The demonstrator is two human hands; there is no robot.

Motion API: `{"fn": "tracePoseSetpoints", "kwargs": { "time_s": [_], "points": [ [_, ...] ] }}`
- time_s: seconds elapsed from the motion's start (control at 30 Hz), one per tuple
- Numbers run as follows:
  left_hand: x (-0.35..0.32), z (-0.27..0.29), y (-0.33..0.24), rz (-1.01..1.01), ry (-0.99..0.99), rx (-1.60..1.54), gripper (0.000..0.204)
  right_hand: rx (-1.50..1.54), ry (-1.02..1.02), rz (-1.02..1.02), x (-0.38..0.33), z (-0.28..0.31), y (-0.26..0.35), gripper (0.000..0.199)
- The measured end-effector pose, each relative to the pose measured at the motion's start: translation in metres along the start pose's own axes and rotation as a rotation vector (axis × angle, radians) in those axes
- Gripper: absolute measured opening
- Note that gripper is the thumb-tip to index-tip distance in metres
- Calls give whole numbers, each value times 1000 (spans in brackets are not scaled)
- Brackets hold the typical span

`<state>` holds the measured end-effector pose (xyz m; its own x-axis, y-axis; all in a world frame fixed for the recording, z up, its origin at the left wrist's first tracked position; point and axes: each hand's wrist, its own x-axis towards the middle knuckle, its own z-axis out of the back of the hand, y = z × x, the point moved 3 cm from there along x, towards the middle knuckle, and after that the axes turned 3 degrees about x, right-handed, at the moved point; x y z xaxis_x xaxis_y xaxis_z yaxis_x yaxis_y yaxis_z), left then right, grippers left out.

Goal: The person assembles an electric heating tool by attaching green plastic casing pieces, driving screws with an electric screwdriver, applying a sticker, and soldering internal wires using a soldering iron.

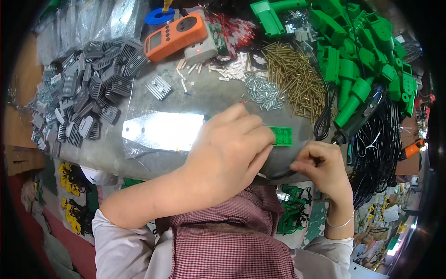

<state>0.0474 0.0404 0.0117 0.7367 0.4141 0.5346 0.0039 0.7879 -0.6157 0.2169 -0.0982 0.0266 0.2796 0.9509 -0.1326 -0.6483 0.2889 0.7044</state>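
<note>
Head view: left hand (227, 149) curled over green plastic plate (282, 136), fingers pressing it flat on table (209, 90), beside shiny metal sheet (160, 131). Right hand (323, 167) pinched closed on something small; item hidden, cannot tell what.

Risks, judged: plate near table's front edge, so loose press could let it slide off. Silver screw pile (264, 91) and brass screw heap (297, 76) close; stray elbow scatters them. Black cable (323, 118) could snag wrist.

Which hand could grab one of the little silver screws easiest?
Probably the left hand. It rests on the green plastic part, just below the silver screws. The right hand sits lower, at the table edge, fingers pinched together.
</note>
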Motion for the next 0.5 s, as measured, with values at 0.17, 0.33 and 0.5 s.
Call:
{"fn": "tracePoseSetpoints", "kwargs": {
  "time_s": [0.17, 0.33, 0.5],
  "points": [
    [0, -2, -2, -3, 5, 11, 16, 14, 56, 137, -6, 3, 2, 11],
    [0, -4, -4, 10, 28, 19, 15, -144, -58, 10, -7, 6, 10, 12],
    [0, -5, -5, -6, 27, 39, 16, -7, 17, 120, -7, 4, 31, 14]
  ]
}}
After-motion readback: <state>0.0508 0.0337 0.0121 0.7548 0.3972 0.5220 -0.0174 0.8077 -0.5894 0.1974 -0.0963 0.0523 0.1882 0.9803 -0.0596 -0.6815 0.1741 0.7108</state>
